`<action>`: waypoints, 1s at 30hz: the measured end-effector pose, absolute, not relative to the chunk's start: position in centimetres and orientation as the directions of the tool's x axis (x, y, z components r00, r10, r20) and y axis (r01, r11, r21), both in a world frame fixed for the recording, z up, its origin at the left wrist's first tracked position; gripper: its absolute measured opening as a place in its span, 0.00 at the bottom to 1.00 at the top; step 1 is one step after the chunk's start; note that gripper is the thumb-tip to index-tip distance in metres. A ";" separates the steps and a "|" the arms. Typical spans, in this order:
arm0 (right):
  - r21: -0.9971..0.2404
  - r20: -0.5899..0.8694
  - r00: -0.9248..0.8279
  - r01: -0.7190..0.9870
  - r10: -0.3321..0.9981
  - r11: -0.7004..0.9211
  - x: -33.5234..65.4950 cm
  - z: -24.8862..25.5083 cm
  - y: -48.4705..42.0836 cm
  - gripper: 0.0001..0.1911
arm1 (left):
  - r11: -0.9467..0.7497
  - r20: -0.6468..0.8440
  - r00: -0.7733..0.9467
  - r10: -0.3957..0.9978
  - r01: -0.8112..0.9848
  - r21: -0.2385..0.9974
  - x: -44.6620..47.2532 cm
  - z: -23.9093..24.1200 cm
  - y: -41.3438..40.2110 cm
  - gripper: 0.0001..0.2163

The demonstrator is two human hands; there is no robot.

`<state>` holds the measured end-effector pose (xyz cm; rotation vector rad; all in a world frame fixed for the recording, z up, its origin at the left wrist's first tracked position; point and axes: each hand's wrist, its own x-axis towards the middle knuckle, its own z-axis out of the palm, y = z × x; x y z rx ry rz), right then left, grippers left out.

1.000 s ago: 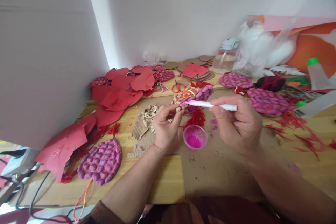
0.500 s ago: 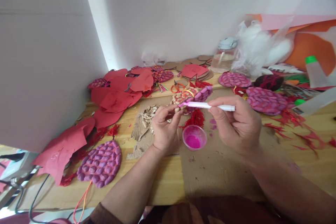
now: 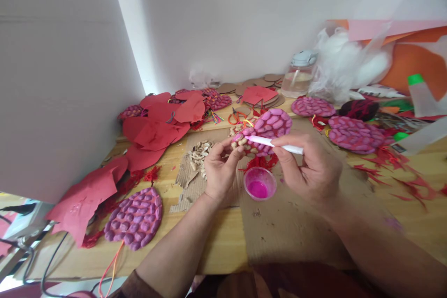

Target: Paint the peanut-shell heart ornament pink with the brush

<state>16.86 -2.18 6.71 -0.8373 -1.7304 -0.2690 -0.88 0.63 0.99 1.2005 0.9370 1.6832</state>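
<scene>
My left hand (image 3: 223,165) pinches the near left edge of a round peanut-covered plaque (image 3: 274,125). Most of its far right part is pink, while the peanuts by my fingers are bare tan. Between the thumb and fingers of my right hand (image 3: 310,163) is a slim white brush (image 3: 261,141), pen-shaped, its pink tip touching a peanut close to my left fingertips. Just below the plaque stands a clear plastic cup (image 3: 246,186) with magenta paint in it. A red tassel (image 3: 256,163) hangs under the plaque.
Peanut shells (image 3: 198,154) lie on corrugated cardboard (image 3: 272,233). A finished-looking pink plaque (image 3: 134,216) and red paper shapes (image 3: 153,130) are at left. Orange-handled scissors (image 3: 234,115), a lidded water jar (image 3: 296,79) and more pink plaques (image 3: 358,134) lie farther back.
The plaque has turned from nearly edge-on to show its peanut face. My right hand has shifted slightly left with the brush, whose tip remains at the plaque.
</scene>
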 end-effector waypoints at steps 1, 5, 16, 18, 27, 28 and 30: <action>-0.223 0.914 -0.117 0.655 0.388 0.722 16.8 6.7 -2.1 0.09 | -0.349 0.313 -0.174 0.934 -0.246 0.904 -0.9 1.0 0.7 0.15; -0.198 0.922 -0.127 0.657 0.365 0.728 16.8 6.7 -2.0 0.08 | -0.300 0.265 -0.147 0.953 -0.330 0.895 -0.9 1.2 0.6 0.15; -0.142 0.939 -0.173 0.594 0.298 0.792 16.9 7.1 -2.0 0.11 | -0.248 0.208 -0.155 0.966 -0.321 0.914 -0.5 1.8 0.0 0.15; -0.136 0.939 -0.179 0.588 0.292 0.797 16.9 7.1 -2.0 0.11 | -0.244 0.201 -0.162 0.966 -0.321 0.915 -0.5 1.8 0.1 0.15; -0.096 0.933 -0.219 0.616 0.287 0.782 17.0 7.2 -1.8 0.08 | -0.251 0.214 -0.156 0.964 -0.284 0.925 -0.5 1.8 0.0 0.14; -0.098 0.935 -0.214 0.611 0.284 0.785 16.9 7.2 -1.9 0.09 | -0.245 0.208 -0.154 0.966 -0.290 0.925 -0.5 1.8 0.0 0.14; -0.105 0.937 -0.206 0.600 0.280 0.793 16.9 7.3 -1.9 0.09 | -0.234 0.195 -0.155 0.969 -0.303 0.924 -0.5 1.9 0.0 0.15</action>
